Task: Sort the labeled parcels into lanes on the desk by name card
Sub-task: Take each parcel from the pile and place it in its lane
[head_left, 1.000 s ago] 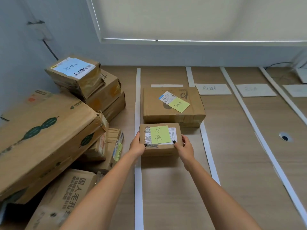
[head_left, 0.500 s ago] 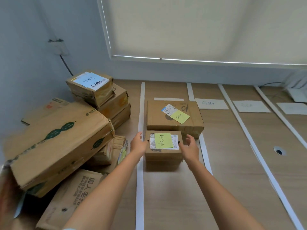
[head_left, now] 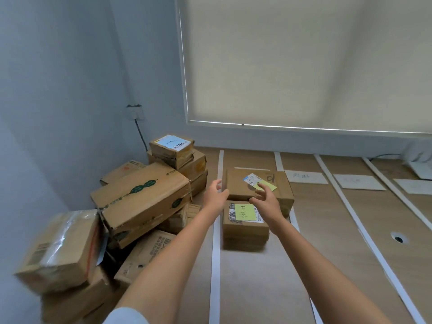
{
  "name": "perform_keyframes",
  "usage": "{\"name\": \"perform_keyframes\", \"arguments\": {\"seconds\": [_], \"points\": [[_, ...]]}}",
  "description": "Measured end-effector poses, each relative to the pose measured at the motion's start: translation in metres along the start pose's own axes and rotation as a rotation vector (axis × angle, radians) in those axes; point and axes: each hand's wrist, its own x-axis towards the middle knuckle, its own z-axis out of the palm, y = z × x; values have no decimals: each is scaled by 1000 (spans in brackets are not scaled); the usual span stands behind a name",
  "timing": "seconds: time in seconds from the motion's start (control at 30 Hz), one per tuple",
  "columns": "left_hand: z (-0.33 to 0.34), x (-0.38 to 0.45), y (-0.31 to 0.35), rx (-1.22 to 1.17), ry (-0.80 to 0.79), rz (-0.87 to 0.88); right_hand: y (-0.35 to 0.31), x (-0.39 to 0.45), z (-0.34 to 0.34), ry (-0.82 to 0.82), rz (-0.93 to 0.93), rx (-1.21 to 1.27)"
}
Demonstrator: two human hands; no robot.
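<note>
Taped desk (head_left: pixel 268 288), name cards (head_left: pixel 306 177) illegible, left hand (head_left: pixel 214 195) and right hand (head_left: pixel 266 203) empty, fingers spread

– What's the small parcel (head_left: pixel 244 224) made of?
– Matt brown cardboard, with a yellow-green paper note (head_left: pixel 245 212) on top; the bigger parcel (head_left: pixel 258 190) behind is the same board
– And the worktop (head_left: pixel 339 230)?
– Smooth wood-look laminate, matt, crossed by white tape strips (head_left: pixel 215 253). The left box (head_left: pixel 60 249) carries glossy clear tape, and the cards (head_left: pixel 306 177) look like plain white paper
</note>
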Motion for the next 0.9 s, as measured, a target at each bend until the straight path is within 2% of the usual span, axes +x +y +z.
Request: {"name": "perform_keyframes", "arguments": {"seconds": [0.37,0.57,0.7,0.9], "points": [[-40,-47,10,26,-1,58,-15,-51,23,-46,-36,-39],[-85,-49,4,-86,-23,50,-32,-72,58,-34,-70,-65],[-134,-53,-12,-74,-6,47,-46,-92,100,-38,-49,-26],[-245,-47,-45,-90,73,19,-82,-122,196,-124,-114,22]]}}
